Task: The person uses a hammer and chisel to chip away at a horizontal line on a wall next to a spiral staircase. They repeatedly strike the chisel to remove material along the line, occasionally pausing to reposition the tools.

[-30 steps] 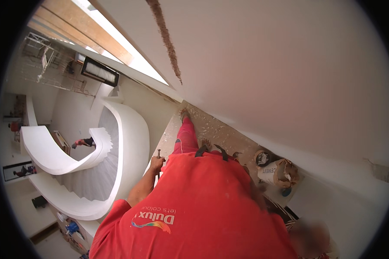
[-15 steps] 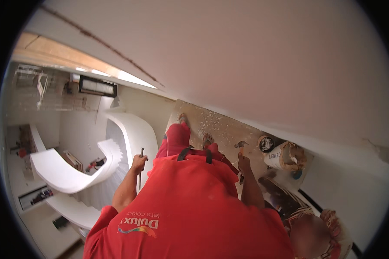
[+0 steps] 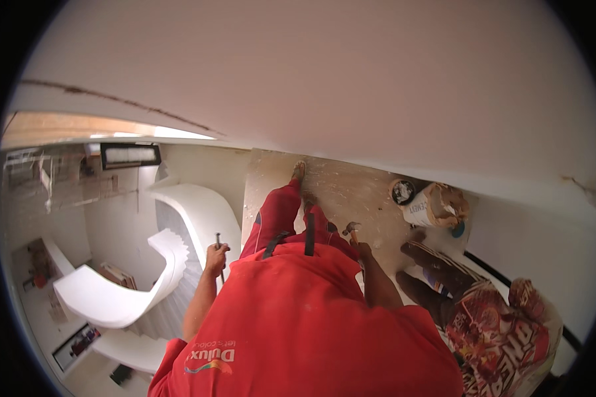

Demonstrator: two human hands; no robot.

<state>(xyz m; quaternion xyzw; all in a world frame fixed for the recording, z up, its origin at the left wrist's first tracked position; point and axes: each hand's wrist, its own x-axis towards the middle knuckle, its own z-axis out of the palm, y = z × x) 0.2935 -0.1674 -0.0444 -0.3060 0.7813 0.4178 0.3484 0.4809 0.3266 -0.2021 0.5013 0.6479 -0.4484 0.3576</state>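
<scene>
My left hand (image 3: pixel 216 259) is closed round a long metal chisel (image 3: pixel 218 239) held upright, its head showing above the fist. The chisel hangs beside my left thigh. On the other side, my right hand (image 3: pixel 362 252) grips a claw hammer (image 3: pixel 352 228) by its handle, head uppermost, at my right hip. Neither tool touches the pale wall (image 3: pixel 377 86) in front of me. A dark, rough groove (image 3: pixel 122 102) runs slantwise across that wall at the upper left.
White debris is scattered over the brown floor (image 3: pixel 351 188). At the wall's foot stand a black bucket (image 3: pixel 402 192) and an opened paper bag (image 3: pixel 425 208). A person in a patterned shirt (image 3: pixel 503 331) is close on my right. A curved white staircase (image 3: pixel 106 304) descends at left.
My view has turned a little and my feet have shifted on the floor. Both tools stay in my hands; the hammer now sits closer to my body. The person at right shows more fully.
</scene>
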